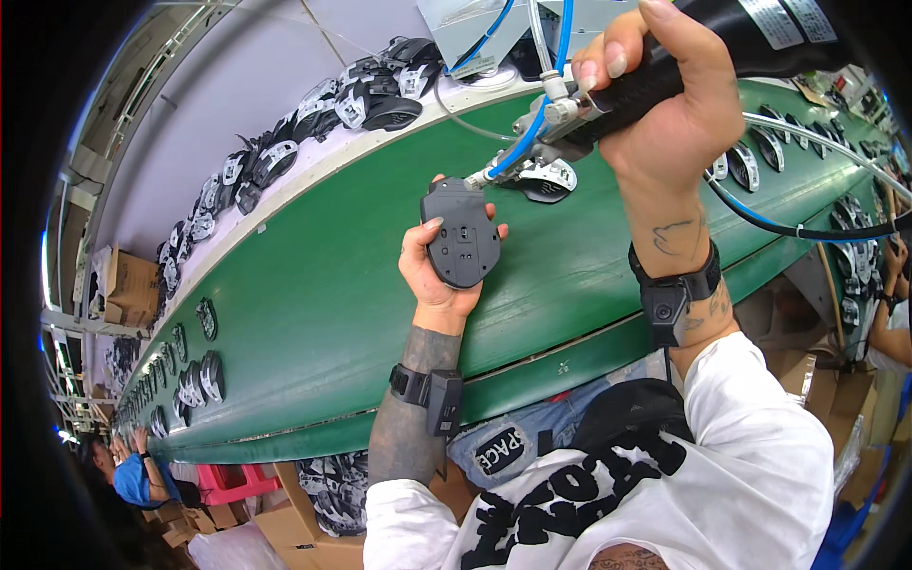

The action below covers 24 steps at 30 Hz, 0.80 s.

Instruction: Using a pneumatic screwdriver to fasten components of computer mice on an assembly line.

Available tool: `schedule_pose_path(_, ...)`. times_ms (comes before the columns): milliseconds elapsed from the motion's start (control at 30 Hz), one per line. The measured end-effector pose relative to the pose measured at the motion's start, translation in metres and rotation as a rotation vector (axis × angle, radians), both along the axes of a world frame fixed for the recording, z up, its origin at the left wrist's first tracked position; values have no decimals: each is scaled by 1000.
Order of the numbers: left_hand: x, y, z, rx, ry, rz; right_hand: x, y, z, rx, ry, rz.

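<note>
"What's in your grip?"

"My left hand point(443, 298) wraps a flat, rounded, dark-grey plastic part point(462, 236) above the middle of the long green work surface point(323, 285); my right hand point(670, 133) is closed round a black cylindrical tool point(765, 55), its metal nose point(570, 119) at the part's far end."

"And the room?"

"Black-and-white mouse-shaped shells point(275, 161) heap the pale far ledge point(258, 211); left, a blue-shirted co-worker point(138, 480) shows beyond a red plastic stool point(233, 486)."

Pale wall point(256, 81) beyond long green worktable point(332, 304). Cardboard box point(131, 285), left. Pinkish-red stool point(226, 483) lower left. Bright light point(66, 436), far left edge.
</note>
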<state>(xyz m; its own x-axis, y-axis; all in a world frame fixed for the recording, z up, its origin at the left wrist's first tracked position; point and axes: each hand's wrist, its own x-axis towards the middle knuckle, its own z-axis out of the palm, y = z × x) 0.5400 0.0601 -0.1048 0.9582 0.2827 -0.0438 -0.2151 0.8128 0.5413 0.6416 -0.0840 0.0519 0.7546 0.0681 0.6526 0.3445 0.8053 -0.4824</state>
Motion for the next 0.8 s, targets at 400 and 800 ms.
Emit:
schedule_pose_path(400, -2, -1, 3, -1, -54, -111, 5, -1, -1, 17, -46, 23)
schedule_pose_path(800, 7, 15, 0, -58, 43, 257, -22, -8, -1, -114, -121, 300)
